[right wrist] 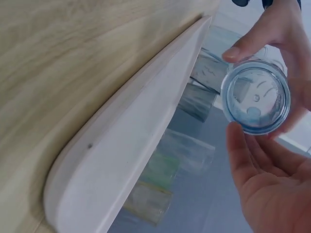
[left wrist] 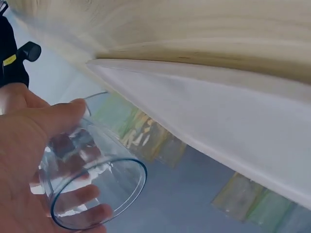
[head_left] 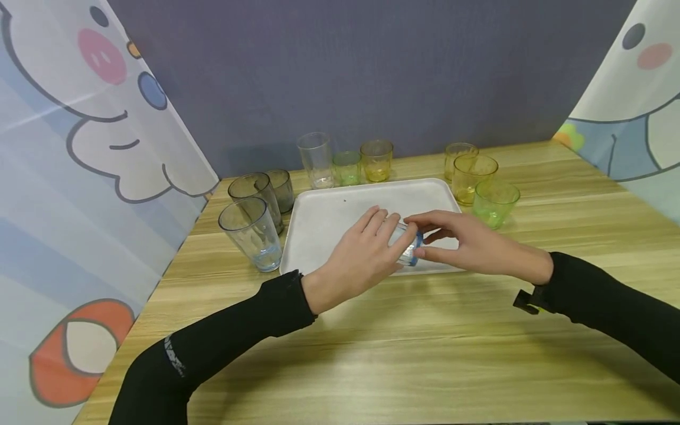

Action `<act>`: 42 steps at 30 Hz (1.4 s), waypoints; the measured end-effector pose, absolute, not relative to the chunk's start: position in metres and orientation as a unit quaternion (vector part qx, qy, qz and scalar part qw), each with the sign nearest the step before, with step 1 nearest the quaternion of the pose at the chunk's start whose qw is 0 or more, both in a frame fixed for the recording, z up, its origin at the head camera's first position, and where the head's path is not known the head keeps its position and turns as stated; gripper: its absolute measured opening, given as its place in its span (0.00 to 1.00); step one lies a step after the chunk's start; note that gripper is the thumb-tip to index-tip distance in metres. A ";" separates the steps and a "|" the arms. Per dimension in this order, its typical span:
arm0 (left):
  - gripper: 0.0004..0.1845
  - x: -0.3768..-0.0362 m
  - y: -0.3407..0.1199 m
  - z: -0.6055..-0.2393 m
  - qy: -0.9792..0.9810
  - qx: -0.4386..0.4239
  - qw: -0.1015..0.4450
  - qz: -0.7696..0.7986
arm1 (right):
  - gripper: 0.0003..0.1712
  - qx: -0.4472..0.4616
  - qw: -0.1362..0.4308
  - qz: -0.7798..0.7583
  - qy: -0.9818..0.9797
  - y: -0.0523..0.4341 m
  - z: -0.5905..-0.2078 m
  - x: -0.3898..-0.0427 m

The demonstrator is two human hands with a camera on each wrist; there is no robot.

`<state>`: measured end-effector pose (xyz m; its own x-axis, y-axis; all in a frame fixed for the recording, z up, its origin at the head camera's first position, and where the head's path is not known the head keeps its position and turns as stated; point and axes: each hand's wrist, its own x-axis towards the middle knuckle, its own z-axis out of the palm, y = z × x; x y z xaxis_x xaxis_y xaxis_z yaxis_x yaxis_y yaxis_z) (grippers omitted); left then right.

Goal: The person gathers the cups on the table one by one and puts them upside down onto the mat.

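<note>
Both hands hold one clear, blue-tinted glass point(head_left: 410, 251) on its side just above the near edge of a white tray point(head_left: 329, 212). My left hand point(head_left: 366, 257) grips its body, thumb on top and fingers underneath, as the left wrist view shows through the glass point(left wrist: 97, 179). My right hand point(head_left: 467, 242) pinches the base end between index finger and thumb. In the right wrist view the round blue base point(right wrist: 256, 97) faces the camera, with the right palm point(right wrist: 267, 189) below it and the left hand point(right wrist: 277, 29) above. The tray holds nothing else.
Glasses ring the tray on the wooden table point(head_left: 425, 342): grey ones at left point(head_left: 254, 233), a tall clear one point(head_left: 316, 159), green point(head_left: 347, 167) and yellow point(head_left: 377, 159) behind, yellow point(head_left: 471, 177) and green point(head_left: 495, 202) at right. Cartoon curtains flank both sides.
</note>
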<state>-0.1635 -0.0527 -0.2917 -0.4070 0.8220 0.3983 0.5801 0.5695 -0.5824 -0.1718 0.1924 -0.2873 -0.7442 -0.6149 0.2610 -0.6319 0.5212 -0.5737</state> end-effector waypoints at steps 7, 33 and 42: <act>0.38 -0.180 -0.072 -0.291 -0.833 -0.405 0.356 0.123 | 0.18 0.338 0.013 0.315 -0.886 0.213 -0.289 -0.167; 0.37 -0.189 -0.162 -0.283 -0.949 -0.236 0.036 -0.206 | 0.17 0.335 0.047 0.199 -0.920 0.251 -0.324 -0.182; 0.37 -0.186 -0.171 -0.290 -0.949 -0.222 0.018 -0.224 | 0.17 0.341 0.031 0.219 -0.914 0.254 -0.326 -0.182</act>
